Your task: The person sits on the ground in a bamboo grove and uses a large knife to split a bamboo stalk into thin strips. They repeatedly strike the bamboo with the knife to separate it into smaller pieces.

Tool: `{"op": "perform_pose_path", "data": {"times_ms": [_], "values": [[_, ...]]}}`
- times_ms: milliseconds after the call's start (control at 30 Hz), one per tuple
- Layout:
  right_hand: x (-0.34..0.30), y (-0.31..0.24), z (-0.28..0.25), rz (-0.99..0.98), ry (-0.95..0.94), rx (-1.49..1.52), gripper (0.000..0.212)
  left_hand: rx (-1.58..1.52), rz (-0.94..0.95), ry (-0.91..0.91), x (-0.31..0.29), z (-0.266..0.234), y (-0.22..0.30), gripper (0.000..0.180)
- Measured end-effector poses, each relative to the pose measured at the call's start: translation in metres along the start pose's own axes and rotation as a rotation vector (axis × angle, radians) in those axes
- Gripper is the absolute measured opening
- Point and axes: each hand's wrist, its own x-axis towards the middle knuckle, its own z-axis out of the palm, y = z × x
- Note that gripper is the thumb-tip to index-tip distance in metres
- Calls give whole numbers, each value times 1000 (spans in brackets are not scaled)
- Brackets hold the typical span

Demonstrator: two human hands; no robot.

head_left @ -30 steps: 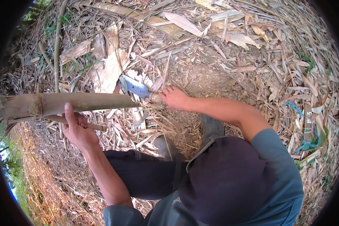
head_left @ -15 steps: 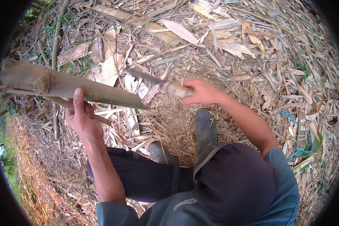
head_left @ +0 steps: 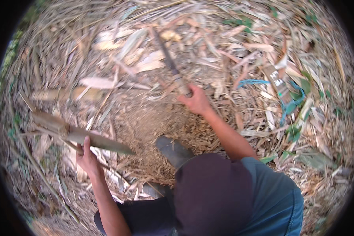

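The ground [head_left: 143, 114] is being blanketed by papery, brittle leaf litter [head_left: 255, 133], with crumbly brown soil being exposed near the middle. At the left, above the litter, a bamboo piece [head_left: 102, 145] is being held aslant by the left hand [head_left: 89, 160]: the fingers are being curled around its thin side branch, while the thumb is being laid against the smooth, rounded culm, which is tapering to a slanted point beyond a knobbly node. Well apart from it, a long knife [head_left: 167, 55] is being gripped by the right hand [head_left: 195, 103], its fingers being clenched around the pale, cylindrical handle. The dark, narrow blade is being smeared by blur, its tip being hard to make out. One dull rubbery boot [head_left: 174, 150] is being partly covered by a dark-clothed knee [head_left: 214, 188]; the other boot [head_left: 153, 190] is being mostly hidden. At the right, blue cord [head_left: 253, 82] is being half lost among leaves.
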Motion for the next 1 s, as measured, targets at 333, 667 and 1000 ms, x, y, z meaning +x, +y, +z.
{"op": "perform_pose_path", "data": {"times_ms": [333,667,1000], "values": [[12,30,10,74,-75,-249,52,192,-235,-101,28,65,-49,49],[15,38,12,-16,-75,-172,51,199,-185,-166,48,104,-60,71],[16,42,5,-31,-95,-148,51,299,-139,-28,82,92,-23,73]]}}
